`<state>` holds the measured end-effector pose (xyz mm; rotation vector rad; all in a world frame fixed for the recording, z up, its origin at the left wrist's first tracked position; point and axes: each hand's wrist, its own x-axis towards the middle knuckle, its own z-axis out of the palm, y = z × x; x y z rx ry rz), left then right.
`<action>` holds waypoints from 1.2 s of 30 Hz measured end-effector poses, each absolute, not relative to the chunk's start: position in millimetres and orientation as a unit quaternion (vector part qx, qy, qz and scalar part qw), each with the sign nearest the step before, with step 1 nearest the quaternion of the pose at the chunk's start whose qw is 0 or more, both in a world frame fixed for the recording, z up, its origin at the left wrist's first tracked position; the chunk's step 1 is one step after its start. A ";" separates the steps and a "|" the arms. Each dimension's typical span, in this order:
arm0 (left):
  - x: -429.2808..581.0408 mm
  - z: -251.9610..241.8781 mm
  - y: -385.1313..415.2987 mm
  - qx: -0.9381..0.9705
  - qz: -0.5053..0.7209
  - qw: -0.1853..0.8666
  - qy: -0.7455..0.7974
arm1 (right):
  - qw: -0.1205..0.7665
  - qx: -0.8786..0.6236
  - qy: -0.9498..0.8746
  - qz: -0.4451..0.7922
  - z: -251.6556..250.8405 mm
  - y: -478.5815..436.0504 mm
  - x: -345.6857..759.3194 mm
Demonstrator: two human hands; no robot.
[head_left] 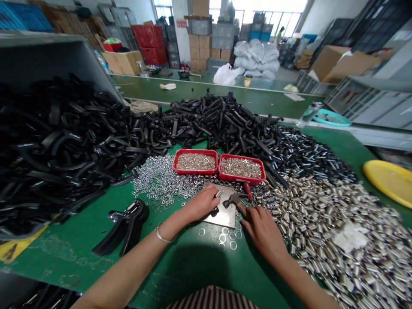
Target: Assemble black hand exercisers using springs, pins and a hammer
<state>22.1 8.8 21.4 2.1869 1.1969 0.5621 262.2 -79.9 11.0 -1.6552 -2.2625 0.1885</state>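
Observation:
My left hand (202, 201) is closed on a small dark part with a coiled metal spring (218, 193), held over a flat metal plate (227, 216); the fingers hide much of it. To the right, the fingers of my right hand (262, 225) are curled at the wooden handle of a hammer (232, 200), whose head lies above the plate. Loose thin metal rings (233, 245) are scattered by the plate's near edge. Left of my left forearm lies a black hand grip with a spring (127, 227) on the green table.
Two red trays (195, 173) of small metal pieces stand beyond the plate. Black handles (222, 116) are heaped behind them and in a grey bin at left. Metal cylinders (309, 210) spread at right, beside a yellow lid (389, 182). A red-handled tool (247, 191) lies by the trays.

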 end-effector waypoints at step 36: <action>20.9 36.6 44.5 0.685 0.352 0.393 0.502 | 0.349 -0.509 -0.416 0.667 37.4 -95.3 291.1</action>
